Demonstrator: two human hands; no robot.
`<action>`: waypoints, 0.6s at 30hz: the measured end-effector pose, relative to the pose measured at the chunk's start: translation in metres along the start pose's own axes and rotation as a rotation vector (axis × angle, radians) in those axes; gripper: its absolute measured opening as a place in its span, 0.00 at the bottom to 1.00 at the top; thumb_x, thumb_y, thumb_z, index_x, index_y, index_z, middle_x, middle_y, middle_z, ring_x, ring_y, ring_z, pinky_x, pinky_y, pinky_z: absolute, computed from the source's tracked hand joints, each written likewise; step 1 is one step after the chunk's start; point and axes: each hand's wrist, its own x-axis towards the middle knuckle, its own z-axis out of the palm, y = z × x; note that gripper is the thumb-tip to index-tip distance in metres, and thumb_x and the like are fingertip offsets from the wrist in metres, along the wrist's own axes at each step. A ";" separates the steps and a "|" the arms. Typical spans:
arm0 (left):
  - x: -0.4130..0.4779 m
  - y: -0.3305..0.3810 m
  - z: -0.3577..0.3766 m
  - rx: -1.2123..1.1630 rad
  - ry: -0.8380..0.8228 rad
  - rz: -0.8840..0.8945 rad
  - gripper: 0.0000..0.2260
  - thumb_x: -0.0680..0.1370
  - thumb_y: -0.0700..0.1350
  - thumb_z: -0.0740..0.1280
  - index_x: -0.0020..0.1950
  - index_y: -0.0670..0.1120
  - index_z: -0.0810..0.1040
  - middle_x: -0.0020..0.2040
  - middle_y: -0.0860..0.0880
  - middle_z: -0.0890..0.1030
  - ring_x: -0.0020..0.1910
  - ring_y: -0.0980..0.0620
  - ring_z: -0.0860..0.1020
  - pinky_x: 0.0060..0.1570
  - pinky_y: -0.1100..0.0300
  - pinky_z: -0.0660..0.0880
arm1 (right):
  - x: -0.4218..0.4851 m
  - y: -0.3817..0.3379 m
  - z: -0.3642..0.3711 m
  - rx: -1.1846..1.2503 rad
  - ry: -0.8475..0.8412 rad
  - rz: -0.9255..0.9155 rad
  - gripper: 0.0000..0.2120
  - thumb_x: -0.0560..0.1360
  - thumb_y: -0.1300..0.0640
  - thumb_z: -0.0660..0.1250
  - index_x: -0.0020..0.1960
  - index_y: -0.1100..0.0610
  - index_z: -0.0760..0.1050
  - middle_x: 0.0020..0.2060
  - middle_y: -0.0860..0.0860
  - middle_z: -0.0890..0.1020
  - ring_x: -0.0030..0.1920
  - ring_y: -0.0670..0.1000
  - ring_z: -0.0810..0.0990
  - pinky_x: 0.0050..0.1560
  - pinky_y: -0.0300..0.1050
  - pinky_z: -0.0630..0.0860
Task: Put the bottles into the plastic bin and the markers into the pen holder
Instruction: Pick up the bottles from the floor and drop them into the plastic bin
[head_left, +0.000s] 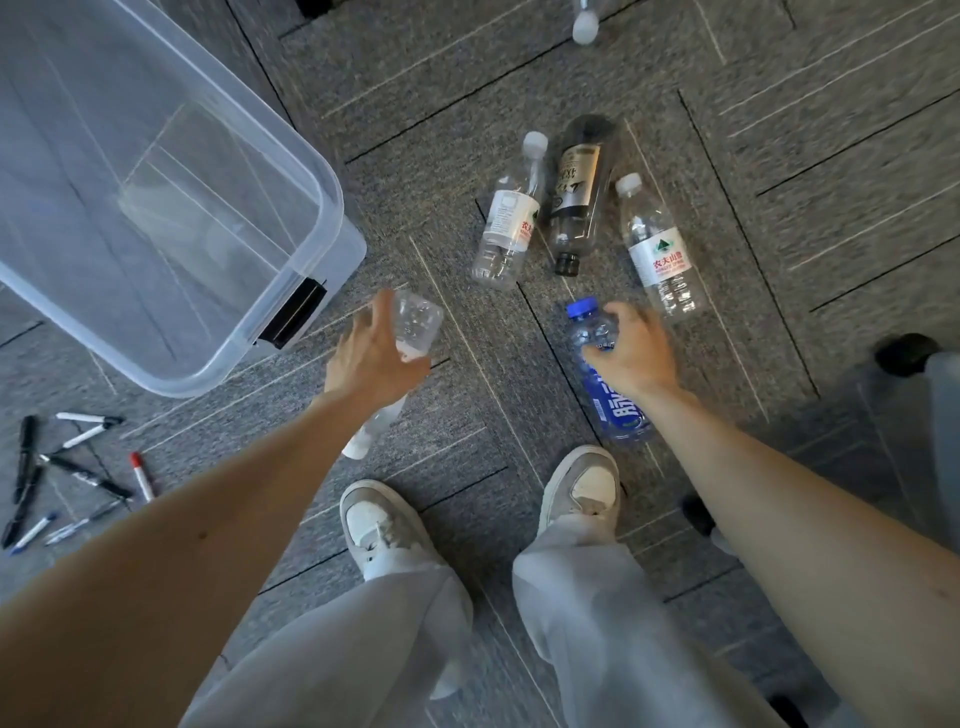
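Note:
My left hand (371, 358) grips a clear empty bottle (415, 325), base pointing away, cap end low near my forearm. My right hand (631, 353) is wrapped around a blue-labelled bottle (613, 405) with a blue cap, lying on the carpet. Three more bottles lie beyond: a clear white-capped one (506, 228), a dark one (576, 192), and a clear one with a white label (657, 249). The large transparent plastic bin (311, 171) sits at the upper left. Several markers and pens (78, 478) lie scattered at the left. No pen holder is in view.
My two white shoes (382, 525) stand on the grey carpet tiles just below the hands. Another white-capped bottle (586, 23) shows at the top edge. A dark chair castor (906, 353) and a grey frame are at the right.

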 end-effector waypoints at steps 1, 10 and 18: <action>-0.003 0.008 -0.004 -0.001 -0.002 0.023 0.40 0.71 0.51 0.75 0.73 0.57 0.52 0.68 0.42 0.71 0.59 0.39 0.76 0.53 0.43 0.77 | 0.002 0.001 0.004 0.011 0.000 0.036 0.34 0.72 0.50 0.75 0.73 0.52 0.64 0.69 0.58 0.69 0.68 0.61 0.70 0.65 0.61 0.70; -0.007 0.059 -0.028 -0.043 0.005 0.187 0.38 0.69 0.54 0.73 0.71 0.60 0.53 0.65 0.45 0.73 0.51 0.43 0.79 0.52 0.42 0.79 | 0.022 0.018 0.038 0.059 -0.102 0.269 0.43 0.66 0.49 0.79 0.70 0.48 0.55 0.63 0.63 0.72 0.61 0.68 0.75 0.58 0.65 0.75; -0.029 0.091 -0.072 -0.102 0.028 0.211 0.42 0.69 0.55 0.73 0.75 0.60 0.49 0.66 0.46 0.73 0.46 0.47 0.81 0.50 0.44 0.80 | -0.006 -0.002 -0.001 0.102 -0.061 0.183 0.33 0.65 0.48 0.77 0.63 0.51 0.63 0.50 0.57 0.79 0.48 0.60 0.80 0.47 0.51 0.75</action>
